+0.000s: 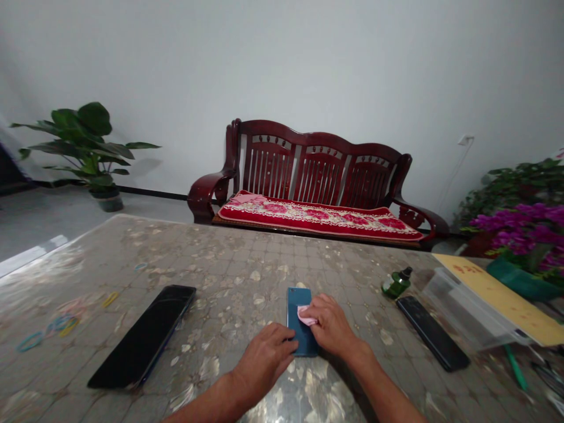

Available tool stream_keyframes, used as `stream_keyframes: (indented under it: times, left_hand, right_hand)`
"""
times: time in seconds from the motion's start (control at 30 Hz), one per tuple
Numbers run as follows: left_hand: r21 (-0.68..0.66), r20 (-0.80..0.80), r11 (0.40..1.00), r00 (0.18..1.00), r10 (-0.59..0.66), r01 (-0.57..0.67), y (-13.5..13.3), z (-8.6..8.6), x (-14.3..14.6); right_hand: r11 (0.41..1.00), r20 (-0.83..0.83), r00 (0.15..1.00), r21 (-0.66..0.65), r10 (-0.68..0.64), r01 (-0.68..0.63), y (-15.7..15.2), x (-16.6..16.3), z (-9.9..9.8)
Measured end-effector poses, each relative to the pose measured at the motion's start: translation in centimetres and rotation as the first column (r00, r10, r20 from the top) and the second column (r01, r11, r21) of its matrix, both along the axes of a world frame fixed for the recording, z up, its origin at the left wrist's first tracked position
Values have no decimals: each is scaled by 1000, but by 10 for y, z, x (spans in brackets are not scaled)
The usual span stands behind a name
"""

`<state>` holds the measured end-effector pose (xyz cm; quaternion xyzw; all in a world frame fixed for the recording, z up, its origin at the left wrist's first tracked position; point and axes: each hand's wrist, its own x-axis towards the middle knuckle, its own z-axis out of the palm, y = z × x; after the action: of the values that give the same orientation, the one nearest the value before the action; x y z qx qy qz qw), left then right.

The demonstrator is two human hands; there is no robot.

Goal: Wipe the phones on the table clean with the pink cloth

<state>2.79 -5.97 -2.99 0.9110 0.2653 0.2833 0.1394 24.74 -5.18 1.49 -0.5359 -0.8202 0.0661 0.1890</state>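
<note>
A blue phone (298, 305) lies face down on the patterned table (238, 264) just in front of me. My left hand (264, 359) rests on its near left edge with fingers curled, pinning it down. My right hand (331, 326) presses a small pink cloth (305, 316) onto the phone's back, fingers closed over the cloth.
A large black phone (145, 335) lies to the left, near several coloured rubber bands (61, 323). A second black phone (434, 339), a small green bottle (396, 283) and a clear plastic box (467, 305) with a yellow envelope (502, 299) sit at right. A red wooden bench (308, 188) stands beyond.
</note>
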Motion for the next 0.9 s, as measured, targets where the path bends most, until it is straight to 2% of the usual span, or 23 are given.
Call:
stream_keyframes:
  times: [0.23,0.53,0.73,0.9]
  left_hand:
    - [-7,1,1000,1000,-1,1,-1,4,0]
    - [-4,26,1000,1000,0,0,-1,2,0]
    - [28,26,1000,1000,0,-1,0,2,0]
    - [31,24,1000,1000,2,-3,0,3,0]
  right_hand:
    - [993,-32,993,22,-114,115,21,12,-5]
    - [999,-59,998,30,27,-26,-10,16,-8]
    - [996,-87,993,38,-82,86,7,13,-7]
    - [997,-40,999,67,-21,24,-3,6,-2]
